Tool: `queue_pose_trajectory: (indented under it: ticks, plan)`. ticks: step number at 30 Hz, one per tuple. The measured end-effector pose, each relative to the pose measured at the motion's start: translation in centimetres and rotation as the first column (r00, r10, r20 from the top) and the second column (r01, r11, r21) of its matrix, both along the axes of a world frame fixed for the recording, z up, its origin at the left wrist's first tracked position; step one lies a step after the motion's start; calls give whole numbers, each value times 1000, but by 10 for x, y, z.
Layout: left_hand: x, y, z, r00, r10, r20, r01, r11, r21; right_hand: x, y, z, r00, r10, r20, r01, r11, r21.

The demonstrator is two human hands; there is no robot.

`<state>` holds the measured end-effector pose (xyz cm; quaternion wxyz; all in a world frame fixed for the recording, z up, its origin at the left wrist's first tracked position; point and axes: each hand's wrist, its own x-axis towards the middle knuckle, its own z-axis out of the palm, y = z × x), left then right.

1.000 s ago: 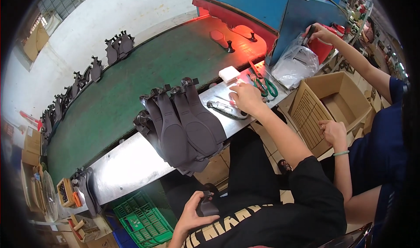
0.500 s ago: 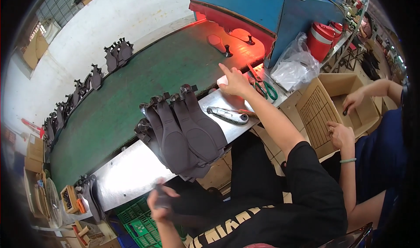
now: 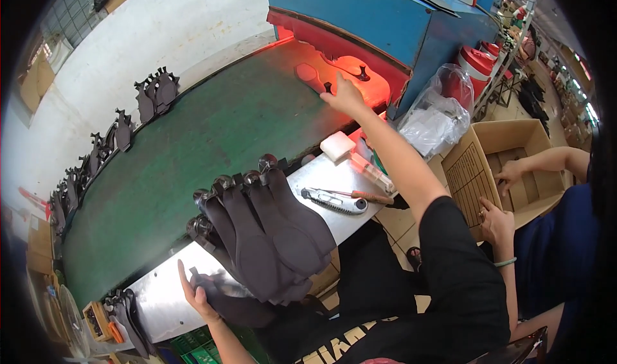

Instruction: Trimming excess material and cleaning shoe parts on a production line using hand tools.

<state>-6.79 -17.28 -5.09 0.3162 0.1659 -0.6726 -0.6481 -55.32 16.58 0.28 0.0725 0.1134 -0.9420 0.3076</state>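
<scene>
Left hand (image 3: 202, 305), pinching dark sole (image 3: 239, 307); right hand (image 3: 349, 98), spread at lit sole (image 3: 308, 75), contact unclear: best lifted by its heel (image 3: 328, 87).

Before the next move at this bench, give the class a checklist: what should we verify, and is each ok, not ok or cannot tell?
1. Left hand in contact with a dark sole piece: ok, the thumb lies against it.
2. Right hand gripping the red-lit heeled piece: cannot tell; the fingers are at its heel.
3. Utility knife apart from both hands: ok.
4. Stack of dark soles fully on the metal ledge: not ok, it appears to overhang the near edge.
5. Co-worker's hands away from the person's: ok, both are at the cardboard box.
</scene>
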Motion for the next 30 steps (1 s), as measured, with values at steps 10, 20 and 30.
queue_pose_trajectory:
  ticks: [10,20,30]
  plan:
    - [1,4,5,988,126,86,-121,991,-55,-90,-56,-38,760,-649,-30,648,755,99]
    - [-11,6,-4,995,47,92,-46,999,-16,-145,61,-45,910,-406,77,407,913,3]
    - [-2,-2,-5,964,64,257,-28,990,-140,-67,-45,18,866,238,-439,-144,961,237]
